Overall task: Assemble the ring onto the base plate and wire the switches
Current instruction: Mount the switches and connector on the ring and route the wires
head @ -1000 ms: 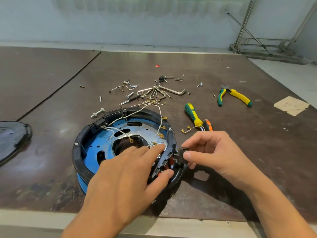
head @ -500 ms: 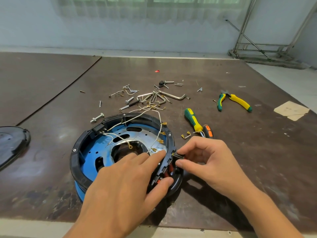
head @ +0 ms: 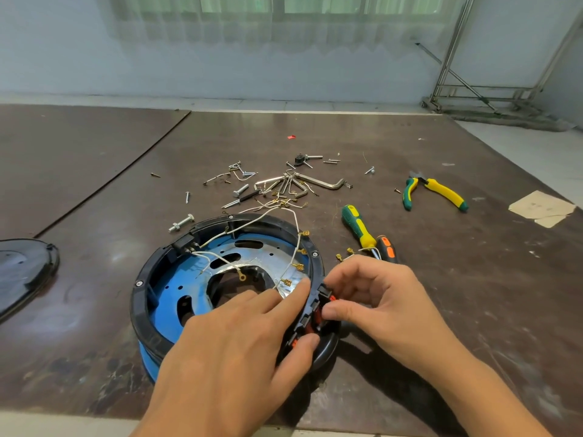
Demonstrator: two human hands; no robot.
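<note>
A black ring (head: pixel 138 298) sits on a round blue base plate (head: pixel 167 298) near the table's front edge. White wires (head: pixel 293 250) with brass terminals run across the inside of the ring. My left hand (head: pixel 230 351) lies over the ring's near right side, its index finger along the inner rim and its thumb on the outer wall. My right hand (head: pixel 381 304) pinches a small black and orange switch (head: pixel 325 296) at the ring's right edge. Part of the ring and the switch bank is hidden under my hands.
Loose screws, bolts and hex keys (head: pixel 284 184) lie behind the ring. A green and yellow screwdriver (head: pixel 359 225) and an orange-handled one (head: pixel 387 249) lie to the right, pliers (head: pixel 435 192) farther right. A black cover (head: pixel 22 272) lies at the left edge, cardboard scraps (head: pixel 542 208) far right.
My right hand has moved left, closer to the ring, and its fingers have curled more tightly round the switch. My left hand stays over the ring. The camera view has tilted up.
</note>
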